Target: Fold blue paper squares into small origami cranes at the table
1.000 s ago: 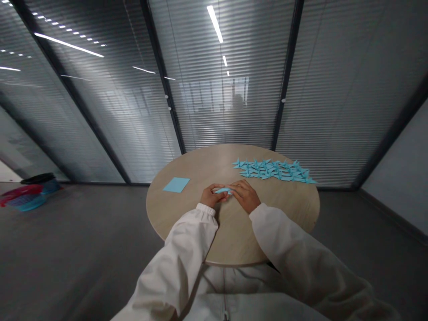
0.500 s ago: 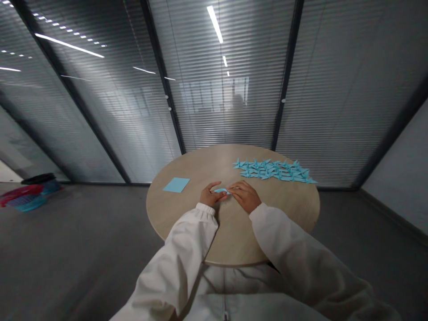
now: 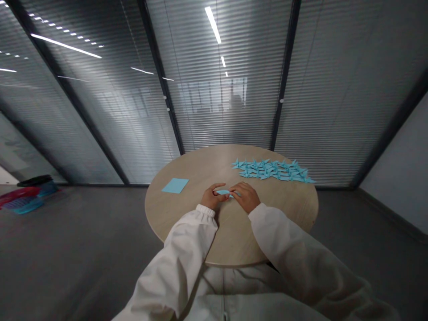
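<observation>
Over the middle of the round wooden table, my left hand and my right hand meet at a narrow folded piece of light blue paper. Both hands pinch it between their fingers, and the fingers hide part of it. To the left of my hands, a flat square of the same blue paper lies on the table. Beyond my right hand, a dense group of several folded blue origami cranes lies in rows.
Glass partitions with slatted blinds stand behind the table. Red and blue plastic baskets sit on the grey floor at far left. White sleeves cover both my forearms, which rest over the table's near edge.
My hands have closed in slightly around the folded blue paper, and the fingers now cover more of it. The view has shifted slightly. The cranes and the flat square have not moved on the table.
</observation>
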Available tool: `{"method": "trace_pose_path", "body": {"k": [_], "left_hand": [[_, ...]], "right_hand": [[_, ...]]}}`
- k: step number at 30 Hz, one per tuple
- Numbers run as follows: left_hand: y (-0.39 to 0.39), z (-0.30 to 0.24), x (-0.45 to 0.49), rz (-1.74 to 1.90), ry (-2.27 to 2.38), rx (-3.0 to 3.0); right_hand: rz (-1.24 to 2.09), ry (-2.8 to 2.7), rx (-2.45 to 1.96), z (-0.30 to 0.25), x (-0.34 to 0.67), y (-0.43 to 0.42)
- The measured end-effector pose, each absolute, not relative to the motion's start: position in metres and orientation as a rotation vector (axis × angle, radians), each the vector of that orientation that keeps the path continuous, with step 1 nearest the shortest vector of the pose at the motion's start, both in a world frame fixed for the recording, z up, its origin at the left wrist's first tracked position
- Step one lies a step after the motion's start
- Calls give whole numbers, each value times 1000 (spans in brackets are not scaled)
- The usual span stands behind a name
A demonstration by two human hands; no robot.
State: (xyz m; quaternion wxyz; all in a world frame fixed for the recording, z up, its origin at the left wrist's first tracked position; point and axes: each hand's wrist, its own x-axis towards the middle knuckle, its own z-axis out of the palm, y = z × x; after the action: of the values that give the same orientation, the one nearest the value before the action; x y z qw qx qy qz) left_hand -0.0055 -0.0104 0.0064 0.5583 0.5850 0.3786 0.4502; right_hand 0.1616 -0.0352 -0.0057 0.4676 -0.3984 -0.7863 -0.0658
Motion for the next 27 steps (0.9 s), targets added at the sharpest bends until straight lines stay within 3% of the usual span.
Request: {"method": "trace_pose_path", "body": {"k": [27], "left_hand": [[-10,6,-6,1117,927,1377]], "right_hand": [[-79,-1852,-951,-4,159,-38]]}}
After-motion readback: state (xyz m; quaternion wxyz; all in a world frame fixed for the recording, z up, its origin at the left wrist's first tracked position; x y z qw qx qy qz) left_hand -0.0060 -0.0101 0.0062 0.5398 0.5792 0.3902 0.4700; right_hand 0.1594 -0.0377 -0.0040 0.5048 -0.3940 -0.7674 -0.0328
